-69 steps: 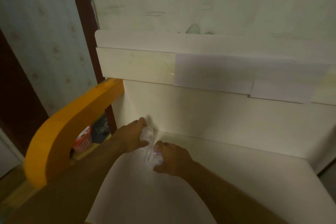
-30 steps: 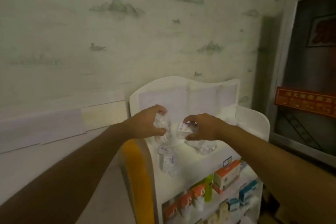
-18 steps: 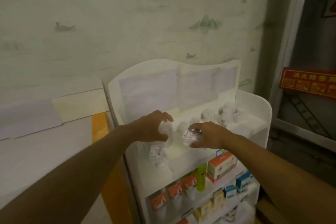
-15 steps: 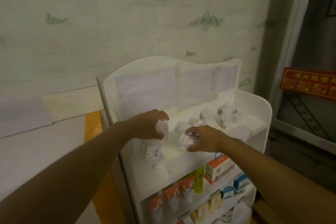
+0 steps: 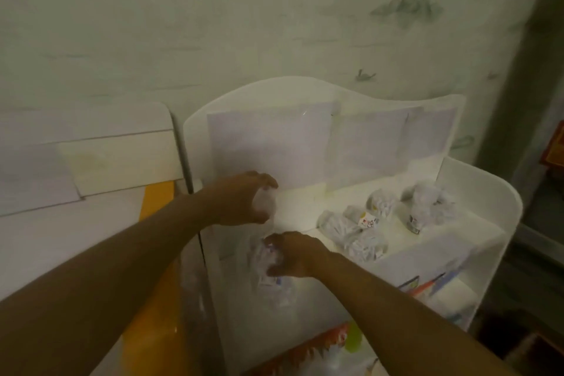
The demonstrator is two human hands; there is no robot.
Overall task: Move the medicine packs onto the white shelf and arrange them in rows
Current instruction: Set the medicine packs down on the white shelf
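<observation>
The white shelf (image 5: 476,180) stands against the wall, and several clear-wrapped medicine packs (image 5: 366,232) lie on its top board towards the right. My left hand (image 5: 244,200) is closed around the top of a clear plastic medicine pack (image 5: 266,204) above the board's left end. My right hand (image 5: 294,253) grips another clear pack with a small printed label (image 5: 270,265) just below it, near the front left of the board. The view is blurred.
Lower shelves hold orange and blue boxes (image 5: 427,287) and a green bottle (image 5: 352,340). An orange-edged white unit (image 5: 155,198) stands to the left, close against the shelf. A dark doorway frame (image 5: 537,101) borders the right.
I turned from the orange-edged unit to the white shelf, carrying the packs. Since half a second ago both hands have moved left and down over the top board's left end.
</observation>
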